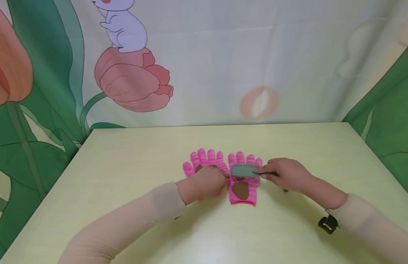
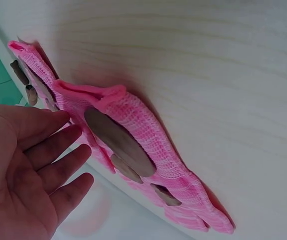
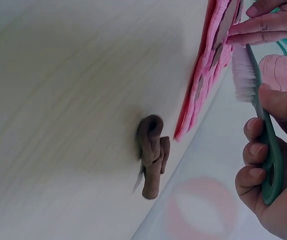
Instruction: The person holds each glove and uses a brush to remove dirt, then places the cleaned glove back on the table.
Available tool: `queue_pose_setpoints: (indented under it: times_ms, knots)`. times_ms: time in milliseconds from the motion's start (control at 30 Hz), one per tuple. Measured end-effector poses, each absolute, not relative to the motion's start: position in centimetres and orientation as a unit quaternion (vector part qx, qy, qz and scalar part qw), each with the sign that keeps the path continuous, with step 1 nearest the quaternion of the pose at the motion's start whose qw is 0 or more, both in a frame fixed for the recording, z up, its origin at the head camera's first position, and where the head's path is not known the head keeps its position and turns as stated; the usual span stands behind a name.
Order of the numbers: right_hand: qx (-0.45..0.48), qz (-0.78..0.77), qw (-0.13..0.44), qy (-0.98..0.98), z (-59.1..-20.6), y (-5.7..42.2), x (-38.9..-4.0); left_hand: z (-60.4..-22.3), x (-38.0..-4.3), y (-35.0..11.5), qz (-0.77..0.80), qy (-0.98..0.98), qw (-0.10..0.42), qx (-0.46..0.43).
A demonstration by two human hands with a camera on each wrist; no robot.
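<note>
Two pink knitted gloves lie side by side on the table, fingers pointing away, with brown patches on them. My left hand [image 1: 207, 182] is over the left glove [image 1: 203, 158], fingers extended, fingertips close to the inner edge of the right glove [image 1: 251, 192]. In the left wrist view its fingers are slightly bent and grip nothing. My right hand [image 1: 290, 175] holds a green brush [image 1: 242, 171] by its handle, thumb along the neck. The brush head lies across the right glove's upper part, and its pale bristles [image 3: 243, 77] face the glove in the right wrist view.
A brown, clay-like coiled piece [image 3: 151, 150] lies on the table beside the right glove, mostly hidden under my right hand in the head view. Behind the pale table [image 1: 131, 165] hangs a printed curtain [image 1: 207, 73] with flowers and a rabbit.
</note>
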State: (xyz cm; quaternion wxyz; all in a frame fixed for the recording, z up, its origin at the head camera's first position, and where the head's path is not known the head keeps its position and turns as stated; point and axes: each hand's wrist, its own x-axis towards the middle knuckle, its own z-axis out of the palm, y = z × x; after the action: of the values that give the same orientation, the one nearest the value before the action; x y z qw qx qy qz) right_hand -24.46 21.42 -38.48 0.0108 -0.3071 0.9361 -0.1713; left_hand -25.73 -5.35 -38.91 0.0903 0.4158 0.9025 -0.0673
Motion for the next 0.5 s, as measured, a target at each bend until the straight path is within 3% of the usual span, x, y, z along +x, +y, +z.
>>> queue_pose_setpoints:
  times_ms: [333,500]
  knots:
    - [-0.324,-0.125,0.006,0.938,-39.18,20.82,-24.99,-39.23,-25.77,-5.11,-0.076,0.91,0.125,0.388]
    - [-0.334,-0.103,-0.01,0.937,-38.83,21.31,-25.07,-39.18,-25.78,-5.08,-0.079,0.91,0.113,0.39]
